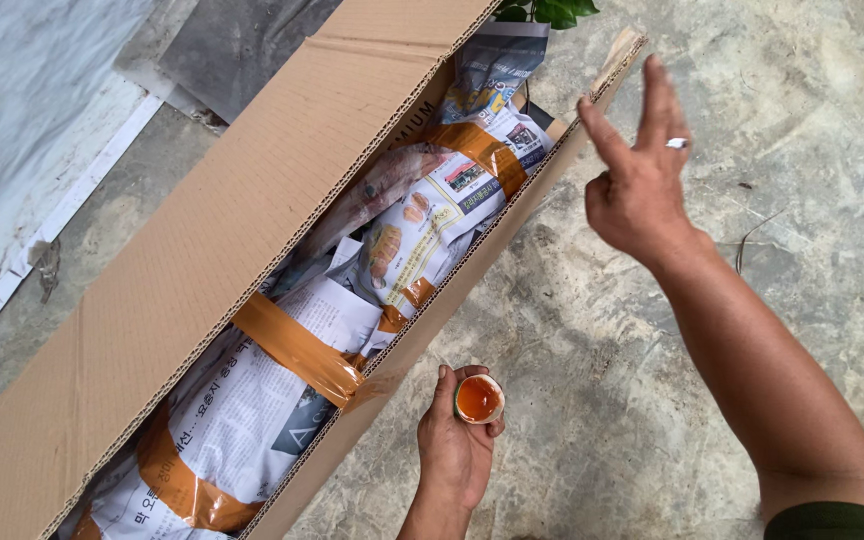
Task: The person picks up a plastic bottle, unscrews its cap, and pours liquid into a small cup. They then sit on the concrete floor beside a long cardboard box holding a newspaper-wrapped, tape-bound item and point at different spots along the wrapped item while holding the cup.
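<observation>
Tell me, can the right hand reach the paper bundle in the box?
Probably yes. The right hand is empty beside the open box, and nothing covers the paper bundle. The left hand holds a small roll of tape.

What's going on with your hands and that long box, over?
Left hand holds small roll of brown tape. Right hand raised, open, empty. Cardboard box open, newspaper-wrapped bundle taped inside. Nothing in the way.

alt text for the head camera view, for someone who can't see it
Seen from above, a long open cardboard box on a concrete floor holds a bundle wrapped in newspaper and bound with brown tape. The left hand holds a roll of brown tape beside the box; the right hand is raised, fingers spread, with a ring.
</observation>
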